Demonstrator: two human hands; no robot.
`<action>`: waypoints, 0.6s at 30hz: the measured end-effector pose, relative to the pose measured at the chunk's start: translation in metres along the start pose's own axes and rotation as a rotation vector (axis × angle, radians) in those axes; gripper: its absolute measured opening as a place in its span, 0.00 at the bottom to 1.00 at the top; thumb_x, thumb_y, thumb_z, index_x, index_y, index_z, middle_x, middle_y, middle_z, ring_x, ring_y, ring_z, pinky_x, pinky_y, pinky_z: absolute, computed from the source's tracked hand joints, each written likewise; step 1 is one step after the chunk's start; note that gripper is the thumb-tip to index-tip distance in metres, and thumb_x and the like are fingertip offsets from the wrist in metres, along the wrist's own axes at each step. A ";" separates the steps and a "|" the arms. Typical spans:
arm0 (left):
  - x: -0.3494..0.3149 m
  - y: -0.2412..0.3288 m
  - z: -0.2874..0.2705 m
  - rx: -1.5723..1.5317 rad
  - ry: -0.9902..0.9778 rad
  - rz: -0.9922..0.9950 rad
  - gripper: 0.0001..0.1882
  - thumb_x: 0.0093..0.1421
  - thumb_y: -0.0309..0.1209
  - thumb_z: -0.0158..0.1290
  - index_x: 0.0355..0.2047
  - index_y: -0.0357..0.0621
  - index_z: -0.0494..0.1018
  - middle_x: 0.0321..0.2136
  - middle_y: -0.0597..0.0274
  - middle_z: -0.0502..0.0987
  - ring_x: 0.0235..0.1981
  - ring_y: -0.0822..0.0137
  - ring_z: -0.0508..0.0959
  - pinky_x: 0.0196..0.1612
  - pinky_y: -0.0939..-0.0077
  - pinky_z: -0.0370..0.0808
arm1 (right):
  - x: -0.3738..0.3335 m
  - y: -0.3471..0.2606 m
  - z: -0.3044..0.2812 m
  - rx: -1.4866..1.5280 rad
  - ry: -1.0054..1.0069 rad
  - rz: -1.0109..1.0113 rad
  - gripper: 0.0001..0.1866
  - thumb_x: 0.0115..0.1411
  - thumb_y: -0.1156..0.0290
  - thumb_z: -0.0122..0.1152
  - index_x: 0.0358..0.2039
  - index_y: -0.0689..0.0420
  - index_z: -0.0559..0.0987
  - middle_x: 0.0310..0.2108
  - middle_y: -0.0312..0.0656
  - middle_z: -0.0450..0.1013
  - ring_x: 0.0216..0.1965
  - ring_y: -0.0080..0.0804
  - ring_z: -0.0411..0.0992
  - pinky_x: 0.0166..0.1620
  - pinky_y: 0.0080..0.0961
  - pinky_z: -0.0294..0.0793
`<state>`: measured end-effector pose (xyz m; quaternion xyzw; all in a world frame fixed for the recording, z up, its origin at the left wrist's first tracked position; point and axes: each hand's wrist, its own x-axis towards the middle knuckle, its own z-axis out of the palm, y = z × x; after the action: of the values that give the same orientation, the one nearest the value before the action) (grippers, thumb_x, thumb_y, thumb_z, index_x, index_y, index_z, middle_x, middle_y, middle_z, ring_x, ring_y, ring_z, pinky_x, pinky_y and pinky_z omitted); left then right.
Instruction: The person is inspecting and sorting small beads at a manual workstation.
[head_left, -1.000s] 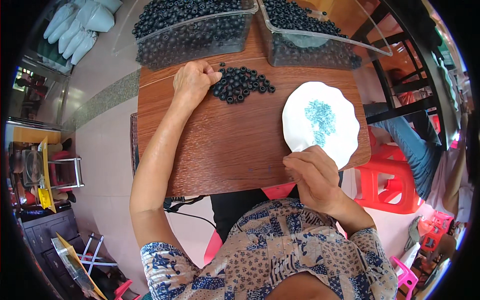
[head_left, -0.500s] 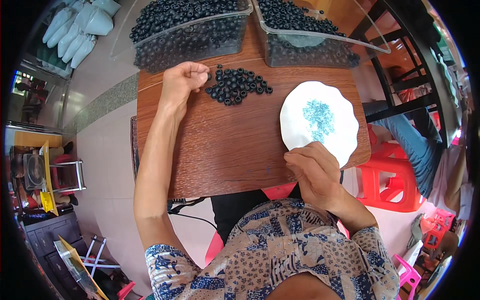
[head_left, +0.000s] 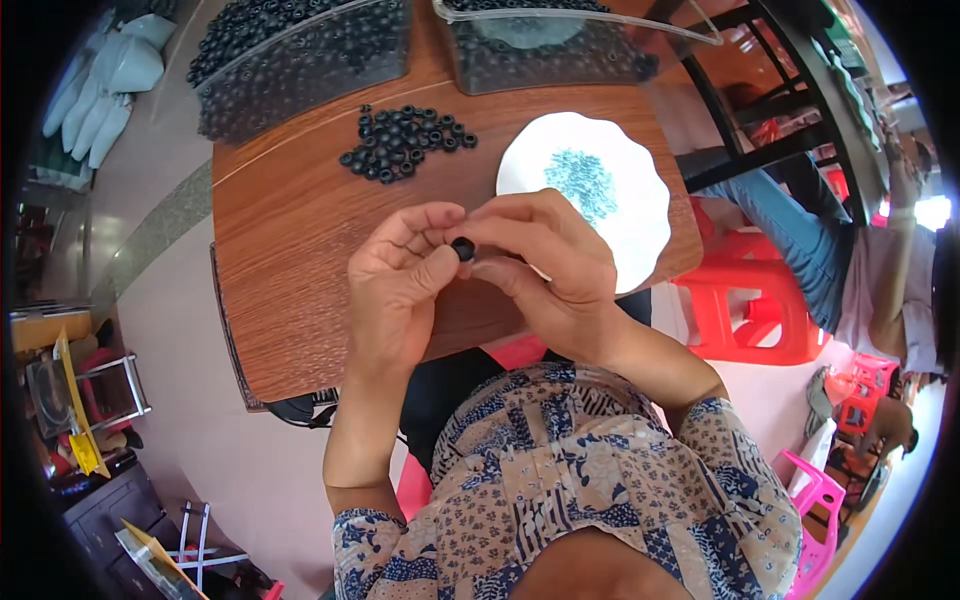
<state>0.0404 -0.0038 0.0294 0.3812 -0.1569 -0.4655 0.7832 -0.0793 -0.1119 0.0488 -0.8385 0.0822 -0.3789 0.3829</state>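
Left hand [head_left: 400, 275]: fingers pinched on a black ring [head_left: 462, 248].
Right hand [head_left: 545, 270]: fingers closed on the same ring.
Counter [head_left: 290, 240]: ring pile [head_left: 405, 142], white plate [head_left: 620, 190].

Black ring [head_left: 463, 248], black rings [head_left: 403, 142] in a loose heap, brown wood-grain table [head_left: 290, 230], white plate [head_left: 640, 215] with a turquoise pile [head_left: 587, 184], blue-and-cream patchwork floral shirt [head_left: 600, 480], red stool [head_left: 745, 300], pink chair [head_left: 815, 500]

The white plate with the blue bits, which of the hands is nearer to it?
Right. The right hand overlaps the white plate at its near edge; the left hand sits further left, over bare table.
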 end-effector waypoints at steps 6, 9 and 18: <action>-0.007 -0.017 0.007 -0.159 -0.024 -0.051 0.18 0.54 0.19 0.56 0.46 0.30 0.68 0.40 0.56 0.75 0.42 0.70 0.74 0.46 0.79 0.74 | -0.014 0.006 -0.003 0.017 0.016 -0.011 0.17 0.44 0.85 0.65 0.38 0.63 0.79 0.39 0.47 0.72 0.37 0.32 0.73 0.37 0.21 0.73; -0.011 -0.020 0.017 -0.172 0.009 -0.034 0.18 0.55 0.19 0.55 0.46 0.30 0.68 0.40 0.56 0.75 0.41 0.70 0.74 0.45 0.80 0.73 | -0.015 0.003 -0.008 0.021 0.014 0.025 0.18 0.43 0.86 0.65 0.37 0.64 0.79 0.38 0.48 0.72 0.37 0.34 0.73 0.37 0.23 0.73; -0.027 -0.028 0.027 -0.168 -0.029 -0.212 0.13 0.61 0.27 0.51 0.44 0.31 0.70 0.38 0.57 0.75 0.38 0.70 0.74 0.45 0.76 0.72 | -0.030 0.003 -0.014 -0.267 0.130 -0.271 0.15 0.39 0.81 0.63 0.31 0.66 0.78 0.36 0.48 0.74 0.32 0.37 0.70 0.32 0.25 0.69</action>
<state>-0.0072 -0.0011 0.0294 0.3219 -0.0875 -0.5628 0.7563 -0.1094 -0.1088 0.0354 -0.8589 0.0429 -0.4662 0.2077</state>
